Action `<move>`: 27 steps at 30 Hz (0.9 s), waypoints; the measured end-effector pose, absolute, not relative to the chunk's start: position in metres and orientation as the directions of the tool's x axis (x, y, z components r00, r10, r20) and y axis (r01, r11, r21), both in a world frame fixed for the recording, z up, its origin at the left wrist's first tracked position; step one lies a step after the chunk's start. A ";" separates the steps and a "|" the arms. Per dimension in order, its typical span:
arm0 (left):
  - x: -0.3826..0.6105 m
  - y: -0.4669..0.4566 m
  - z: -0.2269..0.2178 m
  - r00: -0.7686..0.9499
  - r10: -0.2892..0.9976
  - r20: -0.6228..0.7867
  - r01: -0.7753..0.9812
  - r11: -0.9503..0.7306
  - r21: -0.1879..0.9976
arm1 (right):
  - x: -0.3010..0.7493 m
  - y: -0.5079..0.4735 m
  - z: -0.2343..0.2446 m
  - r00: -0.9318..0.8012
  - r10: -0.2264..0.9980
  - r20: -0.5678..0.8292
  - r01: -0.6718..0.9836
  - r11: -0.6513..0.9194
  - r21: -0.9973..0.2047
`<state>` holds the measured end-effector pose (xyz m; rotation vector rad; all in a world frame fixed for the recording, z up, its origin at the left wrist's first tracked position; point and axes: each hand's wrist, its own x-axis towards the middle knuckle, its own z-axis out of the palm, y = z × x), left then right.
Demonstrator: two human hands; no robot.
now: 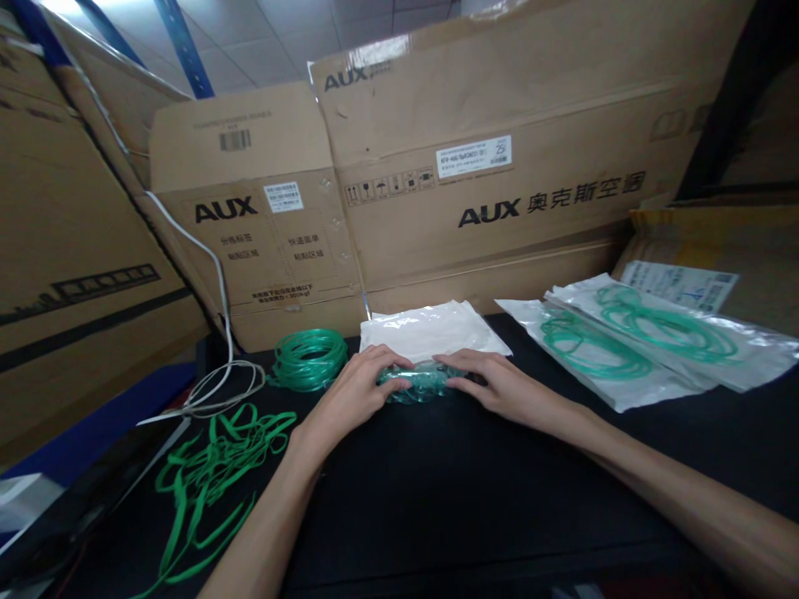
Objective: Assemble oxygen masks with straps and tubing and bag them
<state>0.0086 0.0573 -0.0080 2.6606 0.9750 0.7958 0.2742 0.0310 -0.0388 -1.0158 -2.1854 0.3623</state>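
Judged by how things lie, the work looks part done; at the right, a near pouch (617, 395) and a far pouch (752, 359) each show a coil of green tubing, the far one partly overlapping the near one; a loose coil of tubing (310, 359) sits at the left on the black table (474, 499), outside any pouch; white packets (430, 327) lie flat at the far middle, and whether they hold anything cannot be told; the clear greenish bundle (423, 384) between the hands is also outside any pouch, so it and the loose coil seem to be what is left to deal with.

The bundle lies at the middle of the table, just on the near side of the white packets; the left hand (362, 383) has its left end, thumb on the near side and fingers curled over the far side; the right hand (490, 378) meets its right end in the same manner; both grips are partly closed, thumb and fingertips parted only by the bundle, though how firmly they press cannot be told; a tangle of green straps (221, 457) lies at the near left, well apart from the right hand.
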 end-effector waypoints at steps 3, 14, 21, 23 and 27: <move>0.009 0.057 -0.008 0.632 0.652 0.418 0.547 -0.758 0.355 | 0.272 0.026 -0.035 -0.498 0.733 0.464 0.552 0.680 -0.482; 0.009 0.057 -0.008 0.640 0.642 0.422 0.560 -0.766 0.316 | 0.266 0.023 -0.035 -0.479 0.738 0.476 0.587 0.672 -0.452; 0.009 0.064 -0.012 0.642 0.592 0.487 0.573 -0.793 0.208 | 0.266 0.016 -0.027 -0.367 0.759 0.538 0.682 0.613 -0.399; 0.009 0.064 -0.012 0.645 0.589 0.487 0.577 -0.793 0.196 | 0.270 0.016 -0.019 -0.316 0.749 0.582 0.714 0.592 -0.374; 0.011 0.057 -0.009 0.643 0.589 0.489 0.589 -0.789 0.175 | 0.292 0.019 -0.001 -0.222 0.736 0.640 0.809 0.506 -0.300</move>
